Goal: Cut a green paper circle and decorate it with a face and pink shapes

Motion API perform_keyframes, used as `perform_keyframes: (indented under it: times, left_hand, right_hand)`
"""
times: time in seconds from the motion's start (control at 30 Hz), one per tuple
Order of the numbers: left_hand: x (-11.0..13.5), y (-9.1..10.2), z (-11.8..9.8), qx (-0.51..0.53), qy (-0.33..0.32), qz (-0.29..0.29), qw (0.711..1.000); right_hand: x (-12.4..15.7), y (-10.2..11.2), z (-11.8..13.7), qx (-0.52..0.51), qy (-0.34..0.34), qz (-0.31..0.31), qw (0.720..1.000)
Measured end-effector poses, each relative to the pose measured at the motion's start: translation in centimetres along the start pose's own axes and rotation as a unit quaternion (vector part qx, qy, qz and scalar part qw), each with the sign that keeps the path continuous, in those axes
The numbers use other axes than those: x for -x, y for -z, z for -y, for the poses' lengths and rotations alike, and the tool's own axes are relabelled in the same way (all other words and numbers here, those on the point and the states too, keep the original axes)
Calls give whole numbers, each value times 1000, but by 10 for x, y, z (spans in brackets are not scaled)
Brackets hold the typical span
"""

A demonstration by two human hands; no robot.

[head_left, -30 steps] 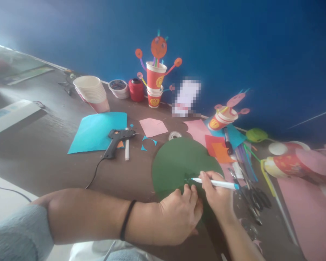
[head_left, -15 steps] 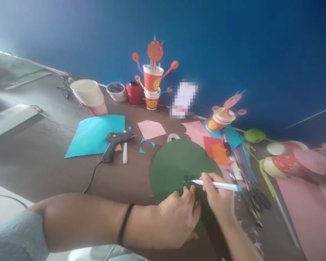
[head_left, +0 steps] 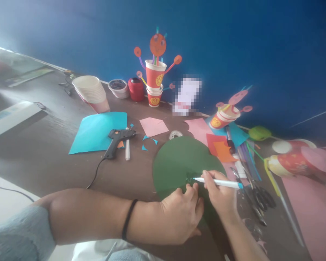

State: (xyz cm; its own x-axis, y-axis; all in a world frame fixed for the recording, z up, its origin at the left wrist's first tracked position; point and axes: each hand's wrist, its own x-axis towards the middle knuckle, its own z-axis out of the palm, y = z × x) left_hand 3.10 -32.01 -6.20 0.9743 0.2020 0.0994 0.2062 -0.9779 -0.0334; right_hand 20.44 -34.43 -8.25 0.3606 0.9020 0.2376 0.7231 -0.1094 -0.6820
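— Two hands fill my feed from out here, both low over a dark brown table [head_left: 43, 156] that runs up to a deep blue wall [head_left: 233, 43].

— What are they doing?

— The left hand [head_left: 182, 217] lies knuckles up, fingers curled close together, pressing on the near edge of the green paper disc [head_left: 179, 159]. I cannot tell whether its thumb grips underneath. The right hand [head_left: 220, 197], just beside it, pinches a white pen [head_left: 220, 183] whose tip touches the disc just beyond the left fingertips.

— Give me counts.

— One disc, one pen, one glue gun [head_left: 116, 139] well beyond the left forearm, with one white stick [head_left: 127, 145] beside it. One cyan sheet [head_left: 97, 132] lies under the gun's far side and one pink square [head_left: 153, 126] past the disc. I see two cup figures: one upright [head_left: 155, 78] at the wall, one tilted [head_left: 224, 117] beyond the right hand. There is one stack of white cups [head_left: 91, 92].

— Anything unclear?

— The scissors [head_left: 256, 197], just outside the right hand, overlap, so I cannot count the pairs. A pixelated patch [head_left: 187, 96] hides something at the wall. The red cups [head_left: 290, 163] at the far right are blurred and cut off by the frame, and the left hand covers the disc's near rim.
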Motion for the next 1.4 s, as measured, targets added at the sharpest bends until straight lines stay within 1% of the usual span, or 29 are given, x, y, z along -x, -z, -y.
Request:
perform_keyframes:
  times: [0.17,0.67,0.87,1.27,1.33,1.4]
  left_hand:
    - [0,0,0,-2,-3,-4,1000]
    - [0,-1,-1,-5,2,13,1000]
    - [0,0,-1,-11,1,-1,1000]
    - [1,-2,-1,-6,7,-1,1000]
    - [1,-1,-1,-7,5,-2,1000]
    - [2,0,0,-6,2,-1,1000]
  right_hand:
    - [-1,0,-1,6,3,0,1000]
    - [-1,0,-1,14,9,0,1000]
    - [0,0,-2,12,10,3,1000]
    - [-1,1,1,17,3,-1,1000]
    - [-1,2,2,5,-6,-2,1000]
    - [0,2,4,-18,-33,-8,999]
